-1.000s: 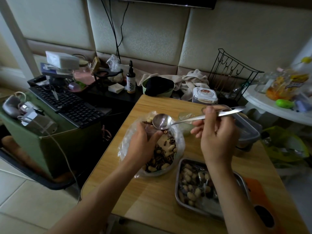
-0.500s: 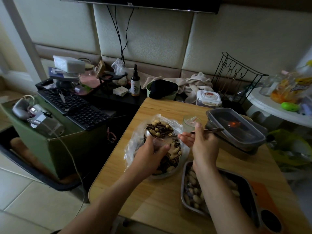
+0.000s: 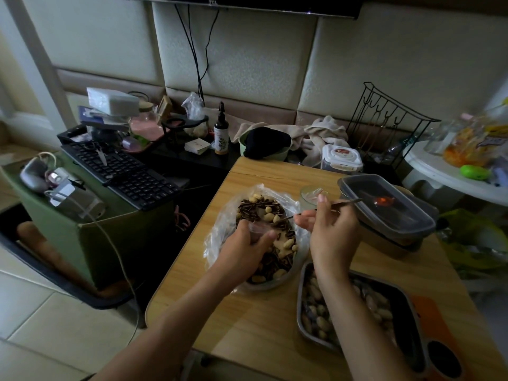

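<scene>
1. A wooden worktop (image 3: pixel 247 320) stood in a dim room in front of a padded wall; cables hung down that wall from a dark screen (image 3: pixel 220 1) at the top edge.
2. On the left part of the worktop sat a bowl (image 3: pixel 270 285) lined with a clear plastic bag (image 3: pixel 217 237); it was full of pale peanuts mixed with dark striped seeds.
3. The left hand (image 3: pixel 244 248) was over the near half of the bowl; its fingers and thumb were curled round a small clear cup (image 3: pixel 258 230), held just above the nuts; what the cup contained could not be told.
4. The right hand (image 3: pixel 330 232) was over the right rim of the bowl, close to the left hand but apart from it; its fingers pinched a spoon (image 3: pixel 347 202) by the handle; the handle pointed away to the right, while the front end reached over the bowl towards the cup and showed almost edge-on, so any load on it could not be told.
5. A metal tray (image 3: pixel 301 312) lay near the right front of the worktop, just beside the bowl; it held peanuts in their shells, partly hidden by the right forearm.
6. A small glass (image 3: pixel 310 195) stood behind the right hand, between the bowl and a lidded box (image 3: pixel 384 213) at the far right of the worktop.
7. To the left, off the worktop, lay a black keyboard (image 3: pixel 132 174); behind it stood a dark bottle (image 3: pixel 221 133); a crumpled towel (image 3: pixel 321 130) and a black wire rack (image 3: pixel 384 119) were against the wall.
</scene>
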Tool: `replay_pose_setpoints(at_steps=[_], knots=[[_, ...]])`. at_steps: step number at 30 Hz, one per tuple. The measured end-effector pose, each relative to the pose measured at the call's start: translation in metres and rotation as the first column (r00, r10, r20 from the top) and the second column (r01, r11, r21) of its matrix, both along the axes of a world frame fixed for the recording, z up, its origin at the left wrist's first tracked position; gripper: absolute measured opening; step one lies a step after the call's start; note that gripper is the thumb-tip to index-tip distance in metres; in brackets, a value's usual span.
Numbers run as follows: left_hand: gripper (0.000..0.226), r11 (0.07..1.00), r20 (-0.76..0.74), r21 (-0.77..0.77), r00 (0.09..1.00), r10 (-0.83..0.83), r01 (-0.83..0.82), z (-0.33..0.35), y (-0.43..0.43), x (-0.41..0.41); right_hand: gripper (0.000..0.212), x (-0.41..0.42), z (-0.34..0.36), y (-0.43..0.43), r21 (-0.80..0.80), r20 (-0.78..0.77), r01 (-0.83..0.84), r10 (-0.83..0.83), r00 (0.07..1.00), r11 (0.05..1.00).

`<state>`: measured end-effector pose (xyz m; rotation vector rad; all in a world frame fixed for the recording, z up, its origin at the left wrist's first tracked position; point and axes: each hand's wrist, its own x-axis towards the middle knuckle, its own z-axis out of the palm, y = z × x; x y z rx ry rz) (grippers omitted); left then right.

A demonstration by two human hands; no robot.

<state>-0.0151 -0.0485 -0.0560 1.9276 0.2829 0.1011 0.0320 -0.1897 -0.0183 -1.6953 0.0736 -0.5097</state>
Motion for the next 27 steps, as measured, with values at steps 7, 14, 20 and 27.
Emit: replay_pose_setpoints(at_steps=[7,14,20,27], knots=[[0.040,0.996,-0.017,0.090,1.000,0.007,-0.005,0.004,-0.004,-0.001,0.028,-0.002,-0.006,-0.007,-0.228,0.112,-0.033,0.060,0.992,0.973],[0.050,0.975,-0.016,0.220,1.000,0.007,-0.003,0.006,-0.006,0.002,0.027,-0.007,0.010,-0.028,-0.140,0.090,-0.046,0.059,0.994,0.989],[0.043,0.976,-0.021,0.215,0.999,0.041,-0.035,0.006,-0.006,0.013,0.028,-0.007,0.020,-0.040,-0.209,0.199,-0.010,0.052,0.979,0.978],[0.043,0.970,-0.048,0.240,0.997,0.057,-0.044,0.008,-0.011,0.023,0.027,-0.004,0.034,-0.054,-0.190,0.274,0.028,0.025,0.961,0.981]])
